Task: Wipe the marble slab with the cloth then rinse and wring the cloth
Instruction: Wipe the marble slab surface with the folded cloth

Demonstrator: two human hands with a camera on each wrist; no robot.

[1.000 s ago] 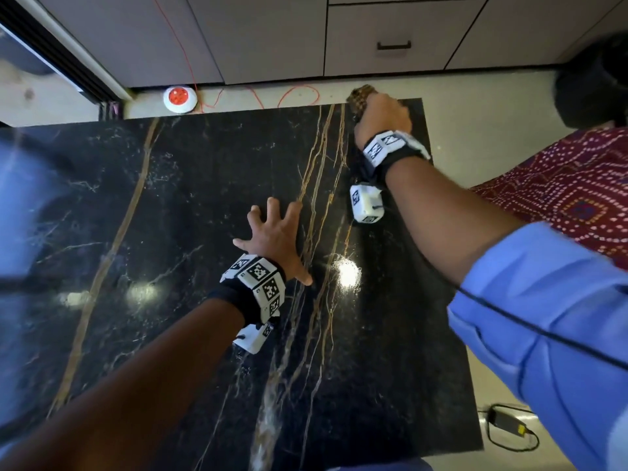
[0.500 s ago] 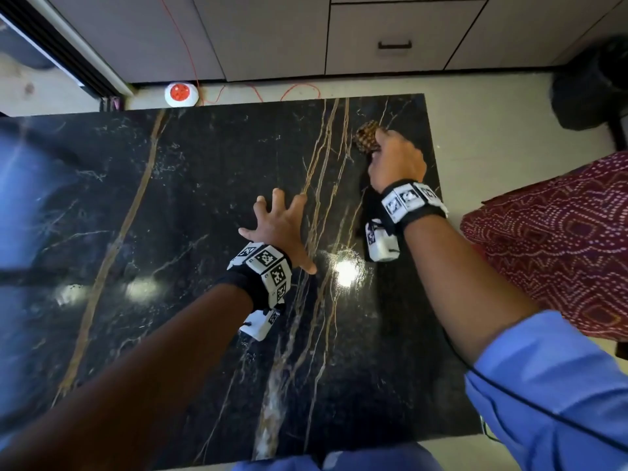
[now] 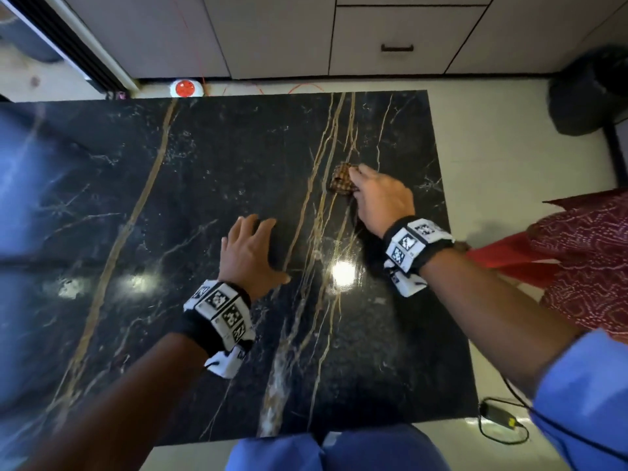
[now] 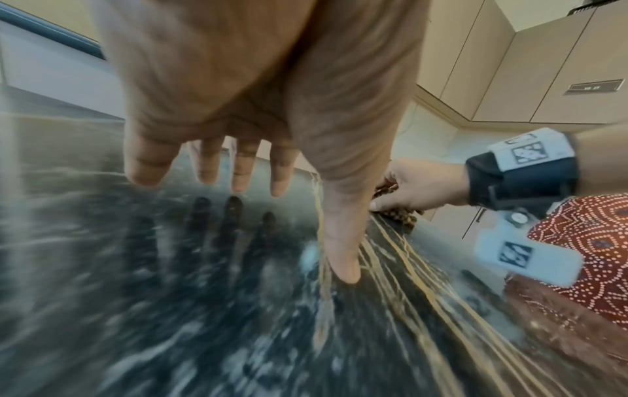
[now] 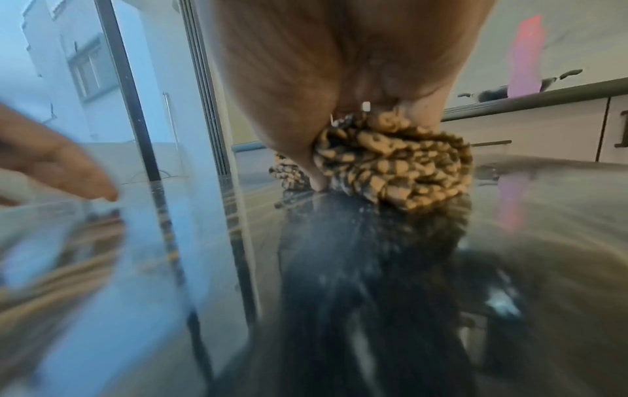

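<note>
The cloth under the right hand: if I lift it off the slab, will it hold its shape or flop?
The cloth is bunched in soft folds under the right hand, so it probably flops and unfurls once lifted. It looks light. On the glossy slab it likely slides easily when pushed.

Left hand [image 3: 249, 253] flat, fingers spread, right hand [image 3: 382, 202] in curled grip

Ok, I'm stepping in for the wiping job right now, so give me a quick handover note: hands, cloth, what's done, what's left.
Right hand grips the bunched checked cloth against the marble slab, on its right part beside the gold veins.
Left hand is open, fingers spread, with at least the thumb on the slab near the middle.
Done: wiping is under way.
Left: finish wiping the slab, then rinse and wring the cloth. No sink or water shows.
</note>
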